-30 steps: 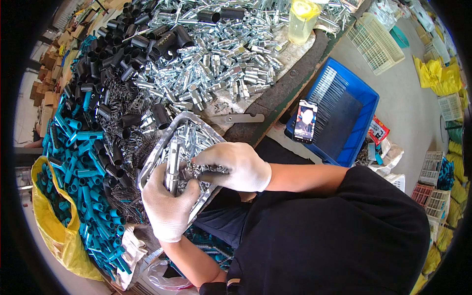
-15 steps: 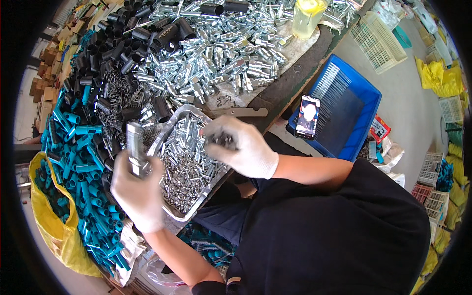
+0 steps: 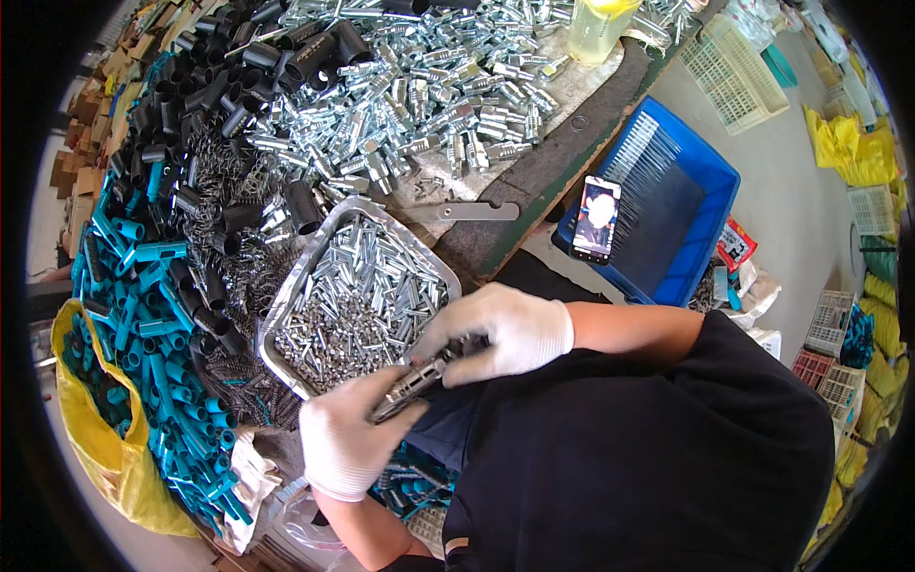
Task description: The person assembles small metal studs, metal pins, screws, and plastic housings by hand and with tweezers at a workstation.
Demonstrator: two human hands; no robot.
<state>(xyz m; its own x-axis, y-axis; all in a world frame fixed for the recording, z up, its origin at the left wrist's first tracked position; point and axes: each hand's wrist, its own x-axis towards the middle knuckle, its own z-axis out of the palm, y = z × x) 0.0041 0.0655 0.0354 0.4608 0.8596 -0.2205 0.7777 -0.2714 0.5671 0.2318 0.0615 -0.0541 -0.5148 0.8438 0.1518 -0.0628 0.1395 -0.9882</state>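
Note:
My gloved left hand [image 3: 351, 437] is closed round a slotted silver metal cylinder [image 3: 410, 389], tilted up to the right. Close against its upper end is my gloved right hand [image 3: 510, 334], fingers curled over small dark pieces [image 3: 467, 347] too blurred to name. Both hands are over the near right rim of a metal tray [image 3: 271, 355]. Inside the tray lie many silver pins [image 3: 386, 272] and small round metal pieces [image 3: 319, 334].
Silver fittings [image 3: 448, 91], black tubes [image 3: 310, 57], springs [image 3: 214, 172] and teal tubes [image 3: 162, 381] heap the bench. A flat metal bar [image 3: 478, 212] lies behind the tray. Right of the bench, a phone [image 3: 597, 219] rests on a blue bin [image 3: 729, 205]. A yellow sack [image 3: 114, 467] hangs left.
My left hand has moved right and nearer with the metal cylinder, which now tilts toward my right hand. The right hand has left the tray's middle and come nearer me, meeting the cylinder.

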